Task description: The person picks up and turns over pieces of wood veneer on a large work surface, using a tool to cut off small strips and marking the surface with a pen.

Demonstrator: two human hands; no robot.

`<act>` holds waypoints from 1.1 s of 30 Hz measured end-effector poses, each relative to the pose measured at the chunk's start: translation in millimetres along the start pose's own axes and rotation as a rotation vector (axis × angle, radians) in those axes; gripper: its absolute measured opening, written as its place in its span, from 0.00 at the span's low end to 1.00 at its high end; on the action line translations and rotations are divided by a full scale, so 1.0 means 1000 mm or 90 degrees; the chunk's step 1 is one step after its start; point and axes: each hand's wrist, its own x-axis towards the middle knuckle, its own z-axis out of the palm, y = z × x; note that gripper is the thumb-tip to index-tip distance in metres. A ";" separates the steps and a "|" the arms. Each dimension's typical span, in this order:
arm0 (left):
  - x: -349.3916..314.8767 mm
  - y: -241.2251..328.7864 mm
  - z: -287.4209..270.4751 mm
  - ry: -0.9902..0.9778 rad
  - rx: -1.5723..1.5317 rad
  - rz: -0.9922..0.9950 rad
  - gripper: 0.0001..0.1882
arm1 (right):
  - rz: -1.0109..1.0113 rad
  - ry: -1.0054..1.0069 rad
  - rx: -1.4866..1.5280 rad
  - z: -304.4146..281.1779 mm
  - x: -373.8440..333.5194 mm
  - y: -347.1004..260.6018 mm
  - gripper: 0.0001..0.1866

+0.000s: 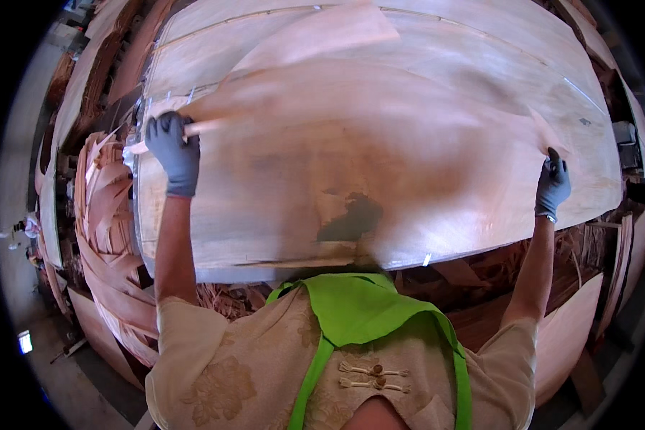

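Observation:
Both my arms are stretched wide over a large pale board point(265, 236), and grey work gloves cover my hands. A thin, pinkish wood veneer sheet point(337, 93), blurred by motion, spans between them above the board. At its left end my left hand point(175, 147) is closed on the edge, with a pale strip of veneer sticking out past the fingers. My right hand point(553, 183) pinches the sheet's right corner. Another piece of veneer point(330, 36) lies behind it, towards the far side. A dark, ragged patch point(351, 218) shows on the board's near part.
Torn veneer strips point(111, 215) hang in a heap along the board's left side. Stacks of veneer point(86, 93) stand at the far left. More scraps point(480, 272) lie below the near edge, and a veneer panel point(570, 337) leans at the right.

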 end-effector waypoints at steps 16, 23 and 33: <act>-0.232 0.130 -0.070 -0.325 -0.018 -0.152 0.20 | 0.399 -0.341 0.214 0.023 -0.153 0.144 0.18; -0.263 0.138 -0.085 -0.309 0.042 -0.178 0.24 | 0.497 -0.250 0.408 0.027 -0.171 0.141 0.12; -0.307 0.132 -0.087 -0.370 0.155 -0.244 0.28 | 0.549 -0.252 0.429 0.016 -0.221 0.123 0.11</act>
